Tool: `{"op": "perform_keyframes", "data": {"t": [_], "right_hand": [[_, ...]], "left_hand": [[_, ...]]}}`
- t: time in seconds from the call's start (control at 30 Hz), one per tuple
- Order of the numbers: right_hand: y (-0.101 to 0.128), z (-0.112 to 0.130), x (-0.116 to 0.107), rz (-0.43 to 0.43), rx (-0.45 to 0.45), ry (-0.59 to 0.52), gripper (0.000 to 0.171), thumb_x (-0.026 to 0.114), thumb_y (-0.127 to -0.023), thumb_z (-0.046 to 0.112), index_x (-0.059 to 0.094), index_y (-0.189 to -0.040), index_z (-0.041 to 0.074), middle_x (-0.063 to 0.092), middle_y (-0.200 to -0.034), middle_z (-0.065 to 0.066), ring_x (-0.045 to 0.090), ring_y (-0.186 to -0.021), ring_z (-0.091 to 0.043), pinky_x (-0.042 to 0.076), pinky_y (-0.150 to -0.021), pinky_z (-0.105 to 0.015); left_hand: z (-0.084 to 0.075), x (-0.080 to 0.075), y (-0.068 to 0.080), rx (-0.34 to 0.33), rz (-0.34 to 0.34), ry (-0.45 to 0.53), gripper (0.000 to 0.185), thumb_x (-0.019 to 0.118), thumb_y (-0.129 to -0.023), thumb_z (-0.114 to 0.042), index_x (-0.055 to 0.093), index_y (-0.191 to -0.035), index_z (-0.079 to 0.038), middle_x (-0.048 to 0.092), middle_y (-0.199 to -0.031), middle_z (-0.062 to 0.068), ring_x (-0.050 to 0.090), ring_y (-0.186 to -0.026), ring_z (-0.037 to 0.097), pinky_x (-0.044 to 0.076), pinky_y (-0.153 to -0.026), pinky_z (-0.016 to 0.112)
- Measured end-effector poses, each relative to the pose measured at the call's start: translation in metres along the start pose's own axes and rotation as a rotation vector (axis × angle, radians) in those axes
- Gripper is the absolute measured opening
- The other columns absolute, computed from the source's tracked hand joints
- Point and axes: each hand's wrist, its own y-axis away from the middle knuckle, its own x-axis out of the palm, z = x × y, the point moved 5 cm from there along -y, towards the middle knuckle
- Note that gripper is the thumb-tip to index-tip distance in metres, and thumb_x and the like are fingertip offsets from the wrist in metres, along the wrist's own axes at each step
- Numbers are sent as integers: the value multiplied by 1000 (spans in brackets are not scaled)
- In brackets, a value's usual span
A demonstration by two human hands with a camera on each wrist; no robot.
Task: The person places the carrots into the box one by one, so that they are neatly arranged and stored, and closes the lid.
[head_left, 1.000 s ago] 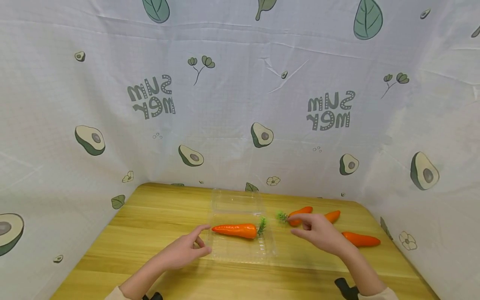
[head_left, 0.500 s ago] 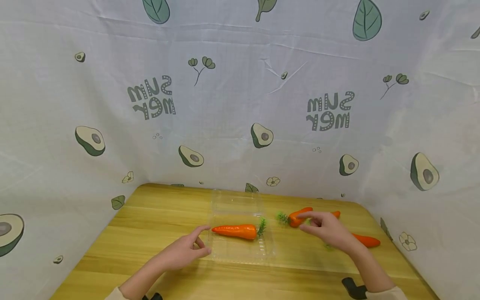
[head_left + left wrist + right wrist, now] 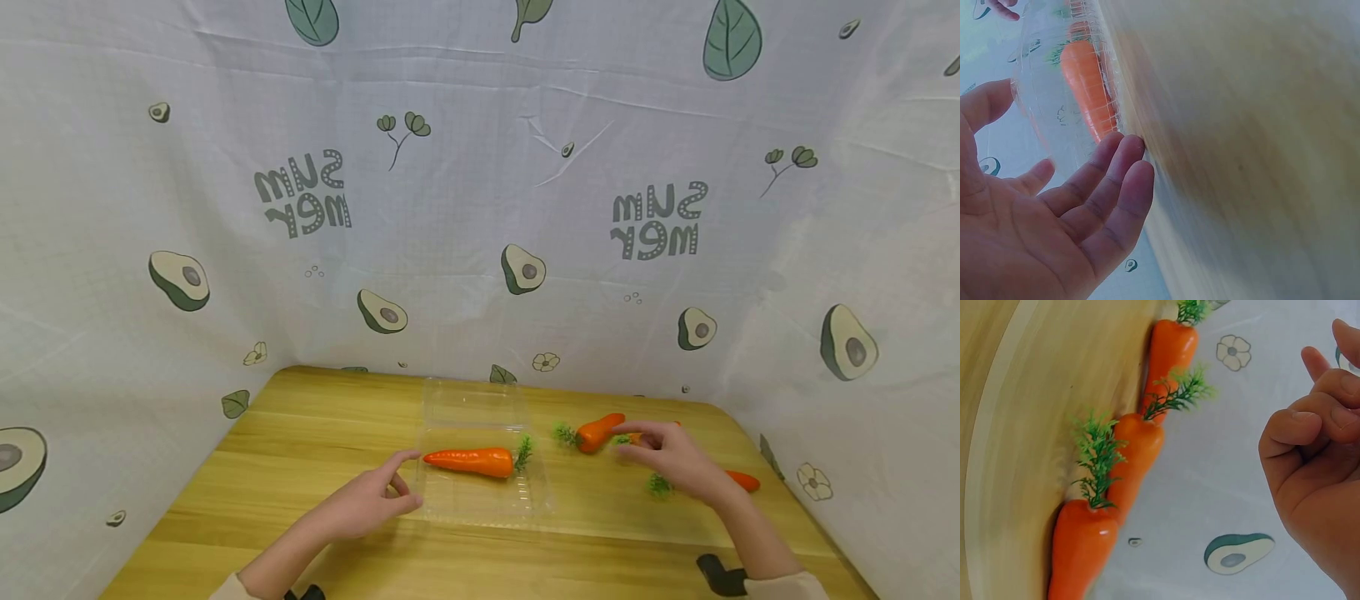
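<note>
A clear plastic clamshell container (image 3: 480, 505) lies with its lid folded back, holding an orange carrot (image 3: 471, 462) with a green top. My left hand (image 3: 367, 502) is at the container's left side, fingers spread and fingertips at its edge; the palm (image 3: 1035, 231) holds nothing. My right hand (image 3: 678, 460) hovers over the loose carrots, its fingers loosely bent with nothing in them. One loose carrot (image 3: 597, 433) lies left of that hand. Another carrot (image 3: 1138, 447) and a nearer carrot (image 3: 1085, 544) are partly hidden beneath the hand in the head view.
The wooden table (image 3: 315, 425) ends at a pale printed cloth (image 3: 450, 208) that rises behind it and along both sides. Dark straps (image 3: 720, 575) show near the wrists.
My right hand has drawn away to the right from the leftmost loose carrot, over the other two. The left hand and the carrot in the container stay put.
</note>
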Motion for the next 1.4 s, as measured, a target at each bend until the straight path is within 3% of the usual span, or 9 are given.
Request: {"op": "perform_keyframes", "data": {"t": [0.53,0.77,1.1,1.4], "right_hand": [[2,-22,-18,-15,67,-1,48,67,-99,28,60,-136,-1,40,-67,3,36,-58,-8,35,-53,-28],[4,-35,-28,-44,63,70,45,67,-99,27,62,-133,-2,48,-71,0,43,-63,-9,38,-57,-27],[10,-51,-41,-70,116,129,44,67,-98,28,63,-131,-1,37,-68,3,32,-57,-7,30,-52,-28],[16,-62,-46,-93,164,134,47,65,-99,30,63,-130,-5,35,-68,3,31,-59,-9,28,-53,-29]], "left_hand": [[-1,-1,-1,-4,6,5,74,64,-99,-44,29,-158,-17,62,-107,3,65,-90,18,47,-65,37],[-3,-1,0,-7,8,5,74,63,-99,-44,29,-158,-18,62,-107,4,64,-89,19,47,-65,37],[-5,-2,0,-6,7,3,73,63,-99,-44,29,-158,-18,62,-107,4,63,-87,19,47,-64,37],[-5,-2,1,-6,2,8,72,64,-99,-42,29,-158,-19,62,-107,5,63,-86,20,46,-63,36]]}}
